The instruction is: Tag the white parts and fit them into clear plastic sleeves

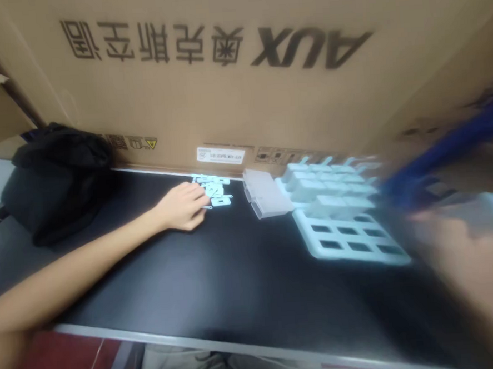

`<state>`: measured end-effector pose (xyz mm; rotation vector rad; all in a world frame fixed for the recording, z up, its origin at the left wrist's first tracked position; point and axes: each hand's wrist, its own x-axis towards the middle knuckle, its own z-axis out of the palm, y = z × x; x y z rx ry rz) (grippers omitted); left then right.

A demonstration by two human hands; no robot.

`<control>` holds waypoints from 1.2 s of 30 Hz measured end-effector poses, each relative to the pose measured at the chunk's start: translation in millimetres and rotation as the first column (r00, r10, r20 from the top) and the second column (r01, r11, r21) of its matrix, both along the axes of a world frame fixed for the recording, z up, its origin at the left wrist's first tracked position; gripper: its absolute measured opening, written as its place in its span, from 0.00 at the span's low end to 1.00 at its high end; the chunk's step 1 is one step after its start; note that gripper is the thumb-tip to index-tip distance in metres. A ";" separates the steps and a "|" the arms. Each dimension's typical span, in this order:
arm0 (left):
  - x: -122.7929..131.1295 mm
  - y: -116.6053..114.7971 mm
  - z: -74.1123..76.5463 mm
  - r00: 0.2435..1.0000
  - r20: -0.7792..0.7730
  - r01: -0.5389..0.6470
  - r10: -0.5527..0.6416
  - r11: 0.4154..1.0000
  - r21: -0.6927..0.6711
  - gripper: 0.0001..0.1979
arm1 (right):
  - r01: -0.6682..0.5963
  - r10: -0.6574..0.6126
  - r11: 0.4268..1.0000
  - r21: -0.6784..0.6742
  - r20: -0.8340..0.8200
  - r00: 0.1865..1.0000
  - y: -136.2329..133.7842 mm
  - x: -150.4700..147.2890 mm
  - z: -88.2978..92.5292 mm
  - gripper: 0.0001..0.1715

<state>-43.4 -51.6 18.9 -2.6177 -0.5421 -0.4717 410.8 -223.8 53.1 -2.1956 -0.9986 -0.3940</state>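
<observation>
At the back of the black table, my left hand [184, 206] has its fingers curled and closed at the left edge of a loose pile of small light-blue plastic pieces [218, 190]. Some are flat with a slot, others thin like sticks. Whatever lies between those fingertips is hidden. To the right, my right hand [463, 255] is smeared by motion, so its fingers cannot be made out. It is nearest to a light-blue rack with square openings [359, 247], and several light-blue block-shaped moulds [325, 182] with small tabs stand behind the rack.
Between pile and moulds lies a translucent plastic case [267, 193]. A black cloth bag [62, 179] sits at the left. Behind the table [219, 281] rises a large cardboard box [208, 98] with upside-down print. Something blue [448, 144] is blurred at the right.
</observation>
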 end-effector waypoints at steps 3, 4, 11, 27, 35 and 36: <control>-33.1 -1.7 -1.2 0.996 0.004 -0.093 0.094 0.991 -0.099 0.08 | -0.177 0.173 0.984 -0.007 -0.165 0.971 2.4 -36.1 23.3 0.10; -38.4 -0.8 -2.9 0.992 0.012 -0.123 0.126 0.982 -0.146 0.09 | -0.225 0.212 0.972 -0.061 -0.171 0.962 6.8 -50.3 30.6 0.09; -34.3 9.9 -13.6 0.988 0.101 -0.074 0.119 0.928 -0.366 0.09 | -0.524 0.550 0.810 -0.262 0.029 0.835 65.3 -138.4 48.0 0.16; -32.1 11.3 -14.5 0.985 0.164 0.023 0.055 0.898 -0.439 0.08 | -0.487 0.662 0.688 -0.538 0.188 0.726 138.7 -203.4 40.0 0.36; -27.8 11.3 -14.0 0.975 0.157 -0.070 0.159 0.885 -0.459 0.09 | -0.389 0.684 0.631 -0.671 0.246 0.686 143.8 -209.6 22.7 0.30; -27.5 11.1 -13.8 0.973 0.158 -0.080 0.169 0.885 -0.458 0.09 | -0.383 0.697 0.620 -0.684 0.256 0.670 144.6 -211.6 22.1 0.28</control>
